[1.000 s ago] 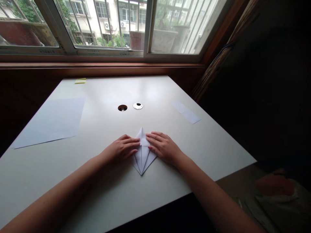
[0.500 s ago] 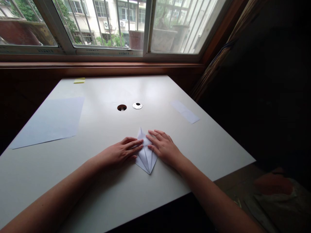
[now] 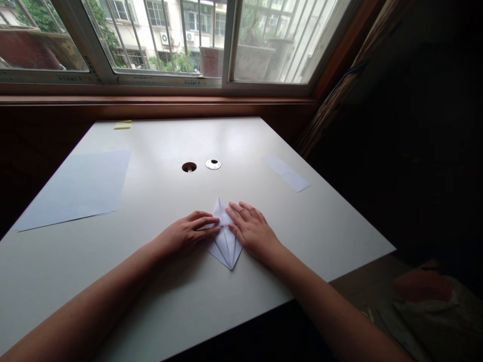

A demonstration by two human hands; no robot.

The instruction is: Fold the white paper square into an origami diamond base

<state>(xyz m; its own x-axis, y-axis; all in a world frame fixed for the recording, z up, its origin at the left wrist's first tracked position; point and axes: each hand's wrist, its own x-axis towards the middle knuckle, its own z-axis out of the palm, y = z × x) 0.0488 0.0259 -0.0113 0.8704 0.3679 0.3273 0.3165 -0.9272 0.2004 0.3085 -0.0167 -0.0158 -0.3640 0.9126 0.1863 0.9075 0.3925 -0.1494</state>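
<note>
A folded piece of white paper (image 3: 227,246) lies on the white table, kite-shaped, with one point toward me and one away. Crease lines run down to its near tip. On its left side rests my left hand (image 3: 192,230), fingers stretched out and fingertips touching the paper. My right hand (image 3: 253,229) lies flat along the right edge, its fingers spread over the paper's upper right part. Both hands cover parts of the paper's side corners.
Flat sheets of paper (image 3: 79,188) lie at the table's left, and a paper strip (image 3: 289,173) at the right. Behind the folded paper are a round hole (image 3: 189,167) and its metal cover (image 3: 213,164). Yellow sticky notes (image 3: 123,125) sit at the back edge, below the window.
My left hand has shifted slightly left, and its fingers are a little more bent. The right hand stays on the paper with barely any movement.
</note>
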